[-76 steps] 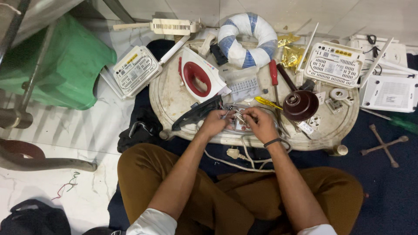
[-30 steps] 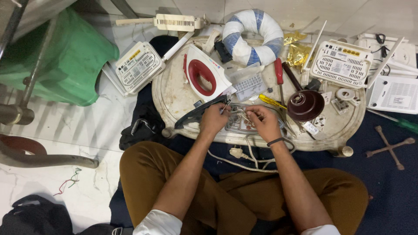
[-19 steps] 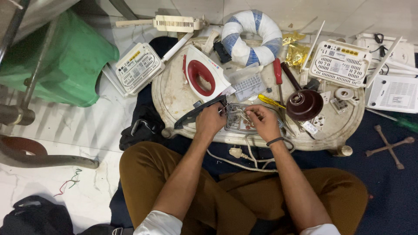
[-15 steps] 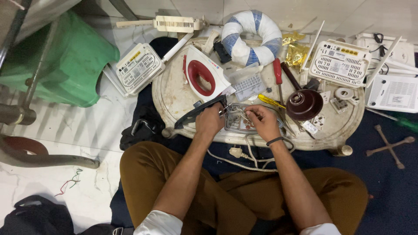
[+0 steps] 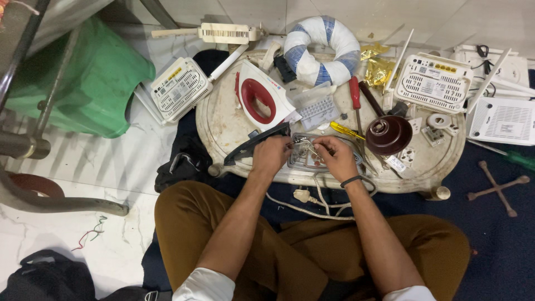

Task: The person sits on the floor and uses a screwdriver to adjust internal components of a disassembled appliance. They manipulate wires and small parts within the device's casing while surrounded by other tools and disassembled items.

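Observation:
My left hand [image 5: 271, 155] and my right hand [image 5: 334, 158] are close together over a grey metal iron base [image 5: 305, 160] lying at the front of a low cream table [image 5: 223, 120]. Both hands pinch thin wires [image 5: 305, 146] on top of that base. A white cord [image 5: 312, 203] with a plug runs from the base down over the table edge toward my lap. A black handle piece [image 5: 253, 145] lies just left of my left hand. The white and red iron cover [image 5: 259, 102] rests behind it.
On the table stand a blue and white wrapped ring [image 5: 320, 50], red [image 5: 354, 93] and yellow [image 5: 345, 130] screwdrivers, and a dark brown round dome [image 5: 388, 135]. White routers [image 5: 179, 89] [image 5: 434, 82] lie at both sides. A green bin [image 5: 92, 83] stands left; a cross wrench [image 5: 497, 187] lies right.
My hands stay on the iron base, with only small finger movements on the wires. The view has shifted slightly.

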